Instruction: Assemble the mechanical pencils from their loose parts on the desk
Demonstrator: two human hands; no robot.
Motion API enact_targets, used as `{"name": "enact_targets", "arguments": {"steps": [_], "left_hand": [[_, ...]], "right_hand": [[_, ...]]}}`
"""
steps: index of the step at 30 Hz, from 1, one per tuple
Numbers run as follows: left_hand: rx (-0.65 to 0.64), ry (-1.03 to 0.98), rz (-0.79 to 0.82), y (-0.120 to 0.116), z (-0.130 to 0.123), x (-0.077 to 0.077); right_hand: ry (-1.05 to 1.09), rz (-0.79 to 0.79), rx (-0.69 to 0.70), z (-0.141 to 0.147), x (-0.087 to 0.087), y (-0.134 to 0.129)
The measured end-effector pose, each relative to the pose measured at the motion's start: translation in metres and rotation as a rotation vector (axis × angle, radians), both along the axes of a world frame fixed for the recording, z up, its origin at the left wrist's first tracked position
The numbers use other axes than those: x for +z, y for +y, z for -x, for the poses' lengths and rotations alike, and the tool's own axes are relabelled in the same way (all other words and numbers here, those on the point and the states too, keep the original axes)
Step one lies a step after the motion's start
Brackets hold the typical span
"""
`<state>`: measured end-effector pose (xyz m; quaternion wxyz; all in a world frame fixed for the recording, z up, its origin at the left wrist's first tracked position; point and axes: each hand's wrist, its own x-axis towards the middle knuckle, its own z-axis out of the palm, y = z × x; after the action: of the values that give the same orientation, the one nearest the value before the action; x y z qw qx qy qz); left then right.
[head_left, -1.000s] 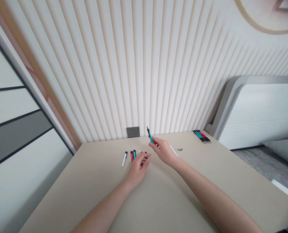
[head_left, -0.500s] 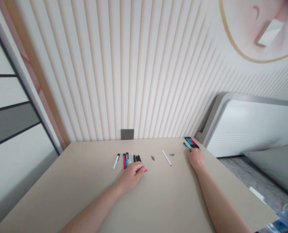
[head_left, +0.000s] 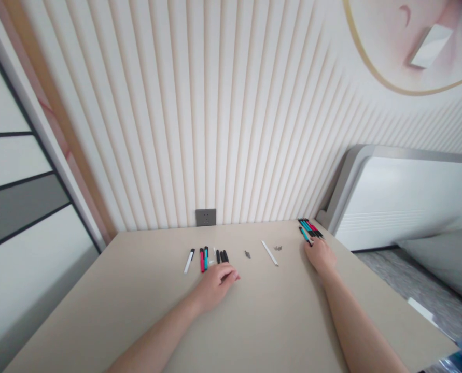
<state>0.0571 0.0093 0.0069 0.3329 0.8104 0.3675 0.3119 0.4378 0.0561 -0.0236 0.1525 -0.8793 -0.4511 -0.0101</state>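
In the head view, the right hand (head_left: pixel 321 256) has its fingers closed around the lower end of a slim teal-and-black pen (head_left: pixel 304 234) at the table's far right corner, angled much like the row of teal and red pens (head_left: pixel 310 228) just beyond, probably so that it lies in line with them. The left hand (head_left: pixel 215 284) rests loosely curled beside short black tubes (head_left: pixel 222 256), perhaps to keep them within reach; whether it grips anything I cannot tell. Smooth, seemingly plastic red and teal barrels (head_left: pixel 204 259) lie near a white barrel (head_left: pixel 189 261) on the matte beige table (head_left: pixel 254 321), with a slender white stick (head_left: pixel 270 253) between two little clusters of small greyish pieces (head_left: pixel 247 254).
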Motion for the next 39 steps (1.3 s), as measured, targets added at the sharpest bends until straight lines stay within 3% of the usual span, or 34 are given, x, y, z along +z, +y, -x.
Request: {"name": "enact_targets", "arguments": {"steps": [11,21,39], "left_hand": [[-0.015,0.052,-0.01,0.001,0.001,-0.001],[-0.006,0.078,-0.035,0.0,0.0,0.0],[-0.026,0.18,-0.086,-0.001,0.0,-0.001]], "right_hand": [[0.0,-0.047,0.024,-0.006,0.002,0.019],[0.019,-0.037,-0.03,-0.005,-0.007,0.008],[0.024,-0.072,-0.084,-0.013,-0.005,0.021]]}}
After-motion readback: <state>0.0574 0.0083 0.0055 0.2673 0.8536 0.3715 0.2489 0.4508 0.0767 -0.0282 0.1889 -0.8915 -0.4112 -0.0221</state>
